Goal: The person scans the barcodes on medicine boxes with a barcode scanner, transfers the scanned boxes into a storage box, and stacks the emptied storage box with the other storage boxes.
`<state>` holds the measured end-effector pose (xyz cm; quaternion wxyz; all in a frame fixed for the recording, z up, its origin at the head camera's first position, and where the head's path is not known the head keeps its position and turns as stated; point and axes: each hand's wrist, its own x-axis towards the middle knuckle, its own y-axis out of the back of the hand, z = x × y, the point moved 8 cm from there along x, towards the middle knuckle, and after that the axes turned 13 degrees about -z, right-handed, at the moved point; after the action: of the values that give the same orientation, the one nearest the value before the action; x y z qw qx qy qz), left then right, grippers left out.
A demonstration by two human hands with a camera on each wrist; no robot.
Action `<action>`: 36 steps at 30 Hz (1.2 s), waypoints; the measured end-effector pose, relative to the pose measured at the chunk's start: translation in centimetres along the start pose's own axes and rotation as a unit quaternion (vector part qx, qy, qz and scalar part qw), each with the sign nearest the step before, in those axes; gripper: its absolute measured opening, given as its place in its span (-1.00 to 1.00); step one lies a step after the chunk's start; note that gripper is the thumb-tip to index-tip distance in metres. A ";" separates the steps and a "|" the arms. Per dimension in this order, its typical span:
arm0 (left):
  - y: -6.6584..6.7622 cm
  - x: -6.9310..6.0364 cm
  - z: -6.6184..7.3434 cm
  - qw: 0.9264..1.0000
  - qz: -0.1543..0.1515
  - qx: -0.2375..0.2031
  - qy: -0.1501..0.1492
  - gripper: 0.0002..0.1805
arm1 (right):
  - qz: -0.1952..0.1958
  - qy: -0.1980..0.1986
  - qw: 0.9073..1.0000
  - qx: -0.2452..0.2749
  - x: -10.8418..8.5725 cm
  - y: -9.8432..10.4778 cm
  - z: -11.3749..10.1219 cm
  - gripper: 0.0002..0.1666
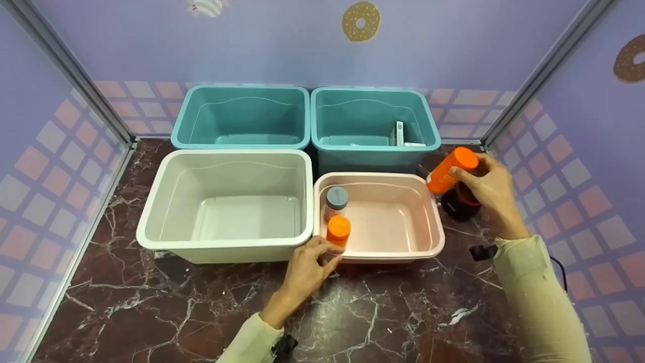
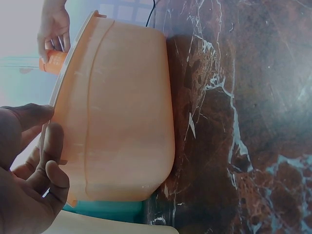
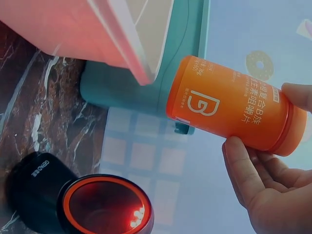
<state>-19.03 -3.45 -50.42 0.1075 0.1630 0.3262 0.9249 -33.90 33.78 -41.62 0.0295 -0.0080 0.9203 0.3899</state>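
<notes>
My right hand (image 1: 491, 186) holds an orange supplement bottle (image 3: 224, 107) by its cap end, tilted, just beyond the right rim of the pink bin (image 1: 383, 177). Below that bottle stands a black desktop scanner (image 3: 105, 204) with an orange ring around its dark window and red lights glowing in it. My left hand (image 1: 310, 264) pinches the pink bin's front rim near its left corner. Beside those fingertips, inside the bin, is a second orange-capped bottle (image 1: 338, 229). A grey-capped bottle (image 1: 337, 199) stands behind it. The bin wall hides both from the left wrist view.
A large white bin (image 1: 227, 244) adjoins the pink bin on the left. Behind them stand two teal bins (image 1: 242, 146); the right one contains small white boxes (image 1: 398, 133). Walls enclose the marbled table (image 1: 227, 312) on the left, right and back.
</notes>
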 end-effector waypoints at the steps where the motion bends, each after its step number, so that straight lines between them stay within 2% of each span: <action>1: 0.0 0.0 0.0 1.000 0.000 -0.001 0.000 -0.86 | 0.001 -0.003 1.000 0.002 0.0 0.1 0.2 -0.19; 10: 0.0 0.0 -0.1 1.000 -0.004 -0.008 -0.002 -0.88 | 0.010 -0.030 0.999 0.035 0.0 0.4 2.1 -0.18; 19: 0.0 0.1 -0.1 1.000 -0.003 -0.009 -0.001 -0.87 | 0.018 -0.045 0.999 0.026 0.1 0.2 4.1 -0.17; 27: 0.0 0.1 0.0 1.000 -0.007 -0.019 0.001 -0.86 | 0.017 -0.047 0.999 0.014 0.0 0.0 5.1 -0.14; 36: -0.1 0.1 0.0 1.000 -0.007 -0.012 0.004 -0.86 | 0.025 -0.052 0.998 0.012 0.0 -0.1 5.7 -0.15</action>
<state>-19.08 -3.40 -50.45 0.1151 0.1556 0.3167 0.9286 -33.61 37.85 -45.65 0.0672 0.0358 0.9223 0.3790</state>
